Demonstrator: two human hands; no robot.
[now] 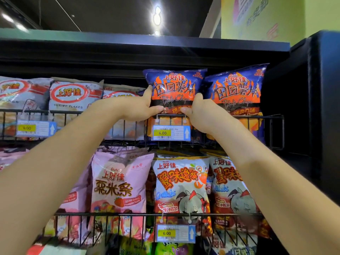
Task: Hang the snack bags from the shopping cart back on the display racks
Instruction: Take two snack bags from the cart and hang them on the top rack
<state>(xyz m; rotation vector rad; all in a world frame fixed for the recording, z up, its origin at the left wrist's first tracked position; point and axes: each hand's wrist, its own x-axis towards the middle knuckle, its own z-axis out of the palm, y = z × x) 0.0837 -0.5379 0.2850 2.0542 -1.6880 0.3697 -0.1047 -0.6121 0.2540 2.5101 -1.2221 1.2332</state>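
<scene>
Left hand, right hand grip chip bag, seemingly in rack.

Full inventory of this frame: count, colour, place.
held chip bag: 1, blue-orange, top rack
second chip bag: 1, blue-orange, right of it
shrimp flakes bags: at least 3, white-red, top rack left
corn stick bags: at least 2, pink, lower rack left
crab snack bags: 2 in front, white-orange, lower rack right
price tags: 3, yellow-blue, rack fronts
wire racks: 2, black, stacked
left hand: grips held bag's left edge
right hand: grips its right edge
</scene>
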